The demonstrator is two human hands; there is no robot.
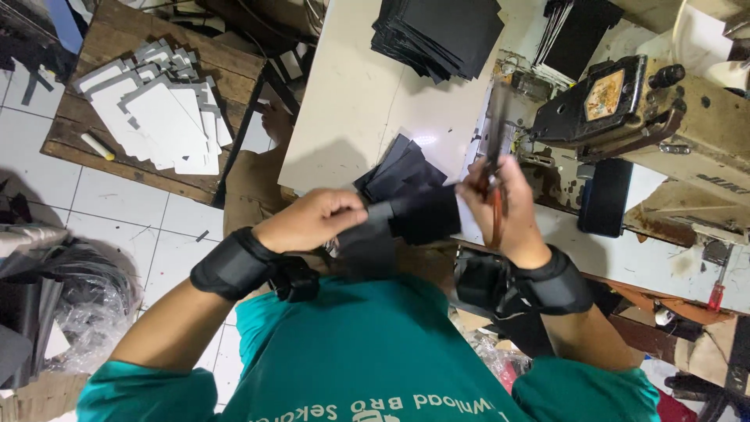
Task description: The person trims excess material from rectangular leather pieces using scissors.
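Left hand (312, 221): clenched on the folded black fabric piece (406, 217), held above the lap.
Right hand (500, 205): gripped orange-handled scissors (495, 181) at the piece's edge.
Nearby: old sewing machine (648, 101), white table (351, 101).

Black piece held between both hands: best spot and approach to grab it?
Probably the free lower flap of the black piece, pinched from below, on the person's side. It is thin and flat, the left hand covers one end, and the right hand, which also holds scissors, covers the other.
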